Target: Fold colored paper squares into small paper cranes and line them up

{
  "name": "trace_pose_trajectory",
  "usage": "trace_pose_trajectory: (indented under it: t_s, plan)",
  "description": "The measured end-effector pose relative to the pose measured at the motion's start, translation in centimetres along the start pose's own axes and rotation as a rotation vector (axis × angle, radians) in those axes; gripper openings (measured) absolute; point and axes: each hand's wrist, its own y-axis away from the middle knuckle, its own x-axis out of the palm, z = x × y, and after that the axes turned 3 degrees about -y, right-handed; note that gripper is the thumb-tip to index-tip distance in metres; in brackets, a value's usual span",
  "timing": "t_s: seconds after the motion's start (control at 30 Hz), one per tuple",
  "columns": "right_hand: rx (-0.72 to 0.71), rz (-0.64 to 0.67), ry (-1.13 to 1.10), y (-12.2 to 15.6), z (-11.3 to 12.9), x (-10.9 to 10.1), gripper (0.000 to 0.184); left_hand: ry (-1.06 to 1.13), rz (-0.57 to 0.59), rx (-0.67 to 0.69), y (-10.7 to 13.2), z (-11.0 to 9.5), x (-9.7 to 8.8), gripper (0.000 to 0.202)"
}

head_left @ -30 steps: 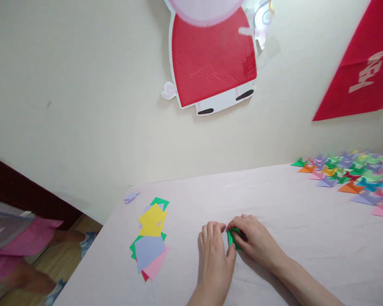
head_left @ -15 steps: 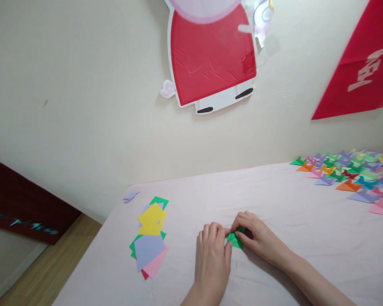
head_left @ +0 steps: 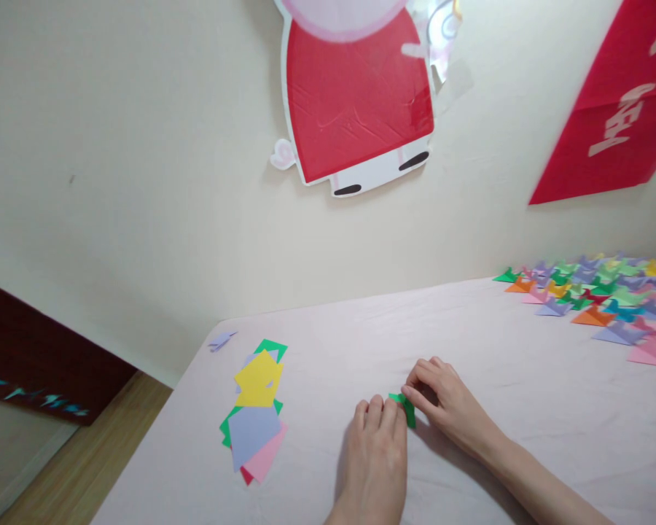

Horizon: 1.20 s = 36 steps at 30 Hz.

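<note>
A small folded green paper [head_left: 405, 405] lies on the pale pink tablecloth [head_left: 503, 379], between my two hands. My left hand [head_left: 376, 456] rests palm down with its fingertips pressed on the paper's left edge. My right hand [head_left: 442, 402] pinches the paper's right side with curled fingers. Most of the paper is hidden under my fingers.
A loose stack of square papers [head_left: 256, 412], yellow, green, lilac, pink and red, lies left of my hands. A small lilac folded piece [head_left: 221, 340] sits near the table's far left corner. Several coloured folded paper figures [head_left: 601, 299] cover the far right. The table's left edge drops to wooden floor [head_left: 60, 474].
Both hands shifted slightly right on the table while working the green paper, which now shows less. The view drifted a little, and the person seen at the left a second ago is gone.
</note>
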Motion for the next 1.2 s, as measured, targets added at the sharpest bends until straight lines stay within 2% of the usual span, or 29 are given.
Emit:
trace_pose_trajectory:
  t_s: [0.1, 0.27, 0.43, 0.63, 0.77, 0.87, 0.93, 1.2]
  plan:
    - [-0.004, -0.028, 0.09, 0.0, -0.1, 0.2, 0.026, -0.074, -0.041, -0.02, 0.2, -0.5, 0.3, 0.039]
    - [0.002, -0.045, 0.137, 0.1, -0.4, 0.5, 0.022, -0.086, 0.017, 0.001, 0.2, -1.0, 0.1, 0.041]
    - [-0.008, -0.041, 0.174, 0.2, -0.5, 0.5, 0.023, -0.064, 0.052, -0.053, -0.1, -1.5, -0.1, 0.051]
    - [-0.014, -0.063, 0.303, 0.5, -0.5, 0.8, 0.018, -0.091, 0.043, -0.037, 0.0, -1.9, 1.0, 0.049]
    - [0.011, -0.156, 0.386, 0.8, -0.9, 1.4, 0.008, -0.15, 0.027, 0.0, 0.3, -2.0, 1.7, 0.047]
    - [0.012, -0.221, 0.464, 1.1, -1.2, 2.0, 0.025, -0.222, 0.017, 0.024, 0.2, -2.2, 1.8, 0.046]
    - [0.01, -0.215, 0.527, 1.2, -1.3, 2.2, 0.033, -0.284, 0.017, 0.043, 0.2, -2.3, 1.8, 0.046]
    - [-0.007, -0.183, 0.619, 1.1, -1.8, 2.5, 0.04, -0.358, -0.012, 0.144, 0.5, -2.6, 1.3, 0.045]
